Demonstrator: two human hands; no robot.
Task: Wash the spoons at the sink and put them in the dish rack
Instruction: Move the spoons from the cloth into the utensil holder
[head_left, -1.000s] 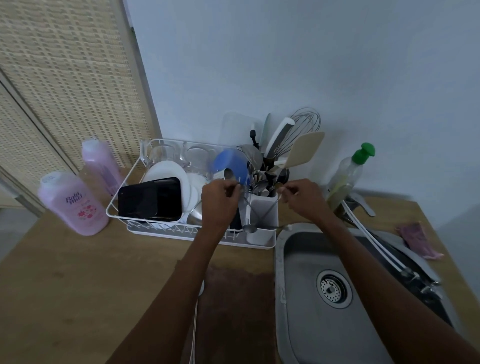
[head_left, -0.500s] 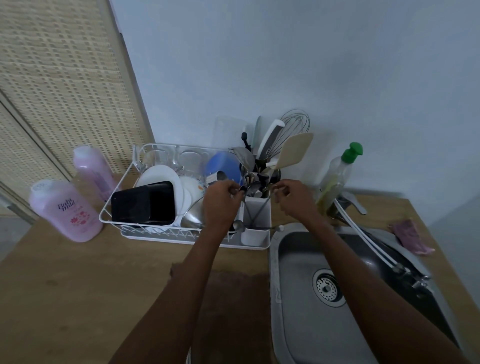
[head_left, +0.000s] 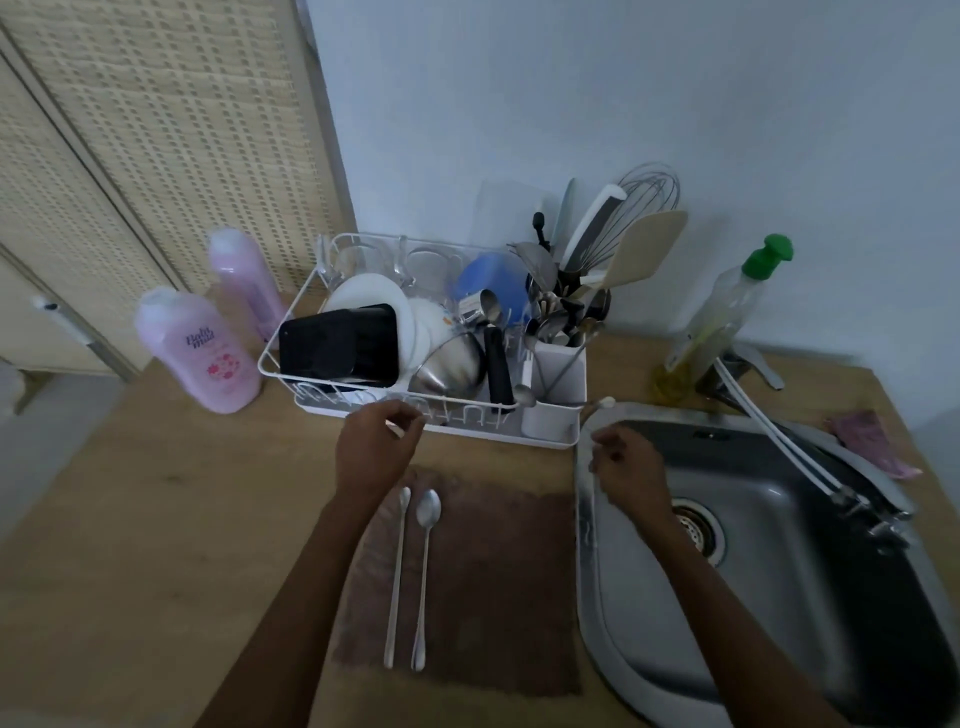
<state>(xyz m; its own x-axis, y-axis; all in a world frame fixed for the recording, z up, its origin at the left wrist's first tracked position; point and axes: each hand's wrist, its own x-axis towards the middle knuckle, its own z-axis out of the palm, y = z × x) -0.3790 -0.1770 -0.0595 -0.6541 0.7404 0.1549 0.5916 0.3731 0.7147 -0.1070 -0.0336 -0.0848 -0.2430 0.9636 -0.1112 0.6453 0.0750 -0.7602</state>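
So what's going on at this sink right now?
A person stands at the counter with both hands in front of the loaded dish rack: the left hand above the counter, the right hand above the sink edge. Neither appears to hold anything. Two long-handled spoons lie side by side on a brown mat, not yet in the rack.

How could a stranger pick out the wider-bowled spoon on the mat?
Start at the steel sink; a brown mat lies left of it. Two long spoons lie side by side on it: the narrow-bowled spoon and, nearer the sink, the wide-bowled spoon you want.
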